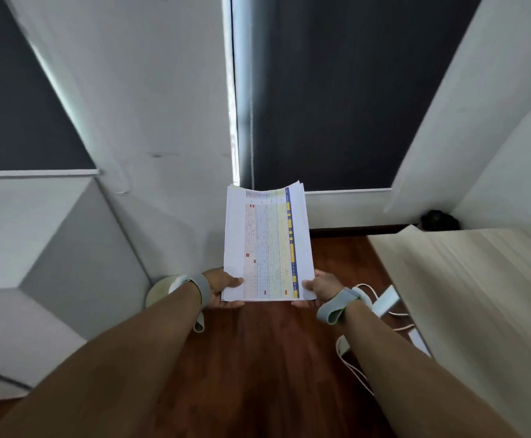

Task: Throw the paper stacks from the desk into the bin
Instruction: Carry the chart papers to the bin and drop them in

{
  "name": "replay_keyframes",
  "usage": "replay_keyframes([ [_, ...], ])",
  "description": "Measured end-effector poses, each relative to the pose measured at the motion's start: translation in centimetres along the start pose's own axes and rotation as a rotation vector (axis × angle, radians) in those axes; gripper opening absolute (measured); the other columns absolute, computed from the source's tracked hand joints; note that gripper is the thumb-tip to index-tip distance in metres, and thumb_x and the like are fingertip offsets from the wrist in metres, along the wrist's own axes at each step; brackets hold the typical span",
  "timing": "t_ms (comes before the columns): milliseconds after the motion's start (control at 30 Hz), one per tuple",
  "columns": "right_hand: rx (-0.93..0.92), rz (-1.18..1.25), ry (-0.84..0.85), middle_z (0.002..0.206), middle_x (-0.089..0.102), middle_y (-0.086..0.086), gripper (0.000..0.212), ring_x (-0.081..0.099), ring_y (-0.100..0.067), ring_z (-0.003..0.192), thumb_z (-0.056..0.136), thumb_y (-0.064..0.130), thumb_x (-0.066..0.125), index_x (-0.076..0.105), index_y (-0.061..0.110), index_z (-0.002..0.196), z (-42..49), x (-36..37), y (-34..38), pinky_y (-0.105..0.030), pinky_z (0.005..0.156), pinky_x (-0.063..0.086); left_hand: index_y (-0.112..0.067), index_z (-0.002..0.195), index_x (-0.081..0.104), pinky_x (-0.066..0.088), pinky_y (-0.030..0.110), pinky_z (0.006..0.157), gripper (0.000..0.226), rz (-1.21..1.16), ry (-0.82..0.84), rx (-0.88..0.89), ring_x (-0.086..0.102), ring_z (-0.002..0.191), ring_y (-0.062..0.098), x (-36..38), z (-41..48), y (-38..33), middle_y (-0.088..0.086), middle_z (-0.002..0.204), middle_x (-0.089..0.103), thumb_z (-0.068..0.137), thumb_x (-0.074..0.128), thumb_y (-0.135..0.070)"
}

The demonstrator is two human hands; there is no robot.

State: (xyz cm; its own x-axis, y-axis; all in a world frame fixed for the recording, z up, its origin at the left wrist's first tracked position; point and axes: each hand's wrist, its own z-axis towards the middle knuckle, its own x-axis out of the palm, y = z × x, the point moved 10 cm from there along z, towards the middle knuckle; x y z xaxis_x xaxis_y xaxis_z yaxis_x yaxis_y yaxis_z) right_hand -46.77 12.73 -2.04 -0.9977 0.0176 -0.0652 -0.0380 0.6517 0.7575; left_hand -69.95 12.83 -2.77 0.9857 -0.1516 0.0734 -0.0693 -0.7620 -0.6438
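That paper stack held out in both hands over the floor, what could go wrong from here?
The paper stack is gripped only at its near corners by the left hand and right hand, and its far edge curls, so loose sheets might slide off. White cables trail on the floor by the desk, a possible trip. No bin is clearly identifiable, so a throw could miss.
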Motion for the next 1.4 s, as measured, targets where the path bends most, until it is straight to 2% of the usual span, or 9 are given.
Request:
replay_keyframes([
  [167,0.008,0.015,0.074,0.120,0.063,-0.018,0.038,0.066,-0.036,0.100,0.096,0.002,0.047,0.047,0.008,0.134,1.8,7.7,1.7,-0.051,0.077,0.059,-0.021,0.121,0.053,0.062,0.038,0.057,0.033,-0.041,-0.063,-0.003,0.062,0.104,0.030,-7.7,-0.4,0.0,0.010,0.106,0.066,0.092,0.058,-0.006],
  [267,-0.009,-0.073,0.121,0.129,0.060,-0.020,0.037,0.063,-0.039,0.111,0.097,0.004,0.046,0.046,0.004,0.134,2.9,11.5,2.9,-0.056,0.088,0.054,-0.021,0.120,0.053,0.061,0.035,0.054,0.032,-0.074,-0.094,-0.019,0.064,0.094,0.026,-11.4,-0.5,0.4,0.008,0.102,0.067,0.092,0.060,-0.008],
  [367,0.006,-0.068,0.161,0.130,0.059,-0.023,0.039,0.062,-0.042,0.112,0.097,0.001,0.044,0.047,0.005,0.136,4.0,15.0,3.7,-0.051,0.077,0.058,-0.019,0.118,0.054,0.060,0.033,0.050,0.028,-0.107,-0.124,-0.039,0.065,0.088,0.024,-14.6,-0.3,0.9,0.007,0.098,0.068,0.092,0.059,-0.009],
  [567,0.041,-0.162,0.237,0.131,0.058,-0.025,0.039,0.061,-0.044,0.113,0.098,-0.001,0.042,0.046,0.002,0.137,7.2,20.1,5.2,-0.049,0.072,0.057,-0.012,0.134,0.051,0.061,0.033,0.050,0.041,-0.222,-0.204,-0.038,0.057,0.107,0.029,-18.5,0.7,1.4,0.011,0.122,0.061,0.094,0.056,-0.007],
  [767,0.098,-0.204,0.299,0.133,0.055,-0.027,0.039,0.057,-0.047,0.116,0.096,-0.004,0.043,0.046,0.001,0.135,11.6,23.8,6.0,-0.054,0.079,0.055,-0.016,0.138,0.045,0.051,0.047,0.088,0.050,-0.361,-0.319,-0.072,0.046,0.130,0.039,-21.9,3.1,2.1,0.016,0.136,0.050,0.093,0.050,0.005],
  [967,0.145,-0.324,0.389,0.132,0.056,-0.026,0.038,0.058,-0.046,0.115,0.096,-0.004,0.043,0.048,0.002,0.134,17.0,27.3,7.6,-0.053,0.085,0.054,-0.014,0.136,0.046,0.052,0.046,0.086,0.049,-0.482,-0.422,-0.110,0.046,0.130,0.041,-24.4,6.5,2.0,0.018,0.141,0.047,0.093,0.047,0.008],
  [1100,0.207,-0.398,0.432,0.133,0.054,-0.024,0.039,0.057,-0.046,0.116,0.096,-0.003,0.045,0.048,0.004,0.134,20.8,29.2,7.9,-0.046,0.065,0.057,-0.013,0.137,0.046,0.051,0.048,0.089,0.050,-0.565,-0.485,-0.147,0.048,0.129,0.041,-25.2,9.1,2.7,0.018,0.142,0.047,0.093,0.043,0.011],
  [1267,0.254,-0.520,0.463,0.131,0.056,-0.020,0.032,0.059,-0.042,0.114,0.096,0.001,0.047,0.053,0.006,0.127,25.2,30.8,6.3,-0.045,0.061,0.057,-0.013,0.138,0.044,0.056,0.048,0.079,0.052,-0.659,-0.570,-0.219,0.050,0.124,0.044,-25.8,11.8,4.6,0.020,0.141,0.045,0.092,0.044,0.012],
  [1400,0.285,-0.569,0.483,0.132,0.056,-0.020,0.028,0.059,-0.042,0.113,0.096,0.001,0.049,0.055,0.010,0.121,27.6,32.0,5.0,-0.045,0.060,0.058,-0.009,0.138,0.044,0.060,0.043,0.049,0.049,-0.687,-0.600,-0.249,0.051,0.123,0.045,-26.2,13.7,6.0,0.022,0.133,0.049,0.093,0.043,0.011],
])
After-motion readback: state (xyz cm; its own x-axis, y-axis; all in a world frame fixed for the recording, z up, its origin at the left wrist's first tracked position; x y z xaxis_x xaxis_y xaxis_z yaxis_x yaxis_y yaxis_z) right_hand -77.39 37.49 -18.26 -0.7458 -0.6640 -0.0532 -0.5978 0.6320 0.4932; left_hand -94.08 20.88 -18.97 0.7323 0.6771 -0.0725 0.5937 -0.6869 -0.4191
